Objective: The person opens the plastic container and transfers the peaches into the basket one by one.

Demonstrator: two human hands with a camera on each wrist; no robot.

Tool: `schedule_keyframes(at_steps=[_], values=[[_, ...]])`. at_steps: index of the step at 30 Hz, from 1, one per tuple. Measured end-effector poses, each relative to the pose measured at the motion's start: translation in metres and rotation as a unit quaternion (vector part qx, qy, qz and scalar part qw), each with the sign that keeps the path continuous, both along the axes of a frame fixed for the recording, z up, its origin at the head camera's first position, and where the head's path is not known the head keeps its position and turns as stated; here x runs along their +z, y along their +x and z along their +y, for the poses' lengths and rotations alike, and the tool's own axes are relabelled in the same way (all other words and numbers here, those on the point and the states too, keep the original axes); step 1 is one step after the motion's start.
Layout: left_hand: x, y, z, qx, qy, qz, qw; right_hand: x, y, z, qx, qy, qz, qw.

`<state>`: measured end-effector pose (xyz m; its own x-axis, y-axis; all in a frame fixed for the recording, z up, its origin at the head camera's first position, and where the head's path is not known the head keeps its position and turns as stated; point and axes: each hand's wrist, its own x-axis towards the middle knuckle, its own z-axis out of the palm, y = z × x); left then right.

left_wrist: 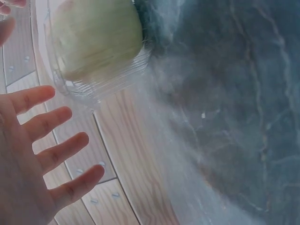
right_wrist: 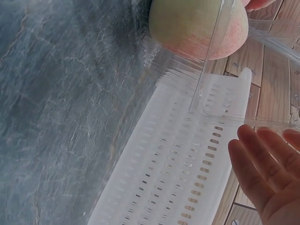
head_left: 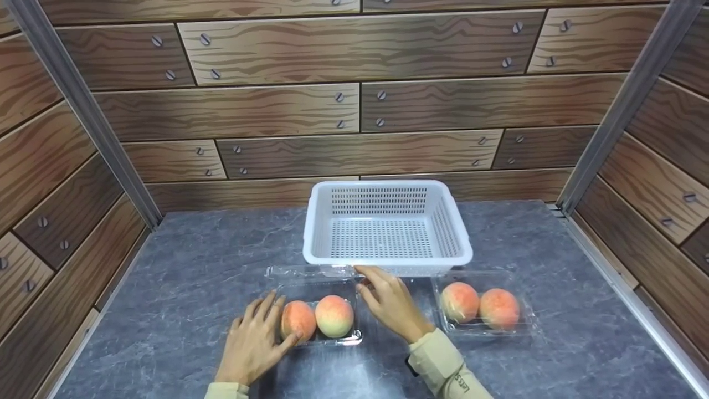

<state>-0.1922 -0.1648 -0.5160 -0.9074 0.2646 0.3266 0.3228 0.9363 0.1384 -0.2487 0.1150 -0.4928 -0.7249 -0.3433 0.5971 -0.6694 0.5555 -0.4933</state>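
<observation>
Head view: our left hand [head_left: 252, 341], fingers spread, lies beside a clear plastic box [head_left: 327, 342] holding two round orange-yellow peaches [head_left: 334, 316] on the grey marbled desk [head_left: 166, 310]; our right hand [head_left: 394, 303], fingers loosely extended, meets its transparent lid [head_left: 316, 271].

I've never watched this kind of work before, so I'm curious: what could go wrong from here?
The box between the hands looks open, so tipping it might let its two peaches roll out. The right hand is at the thin, clear lid, which might bend or spring back. The left hand has its thumb at one peach; pressing hard could bruise it.
</observation>
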Motion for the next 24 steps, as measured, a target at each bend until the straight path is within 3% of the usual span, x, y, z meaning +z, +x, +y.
schedule_keyframes(at_steps=[12,24], values=[[-0.006,-0.001,-0.001,-0.007,0.004,-0.015,0.9999,-0.009,-0.001,-0.001,-0.012,-0.005,0.035,0.999],[-0.013,0.002,-0.003,0.002,0.021,-0.052,0.9984,-0.014,0.0,-0.005,-0.035,-0.036,0.02,0.999]])
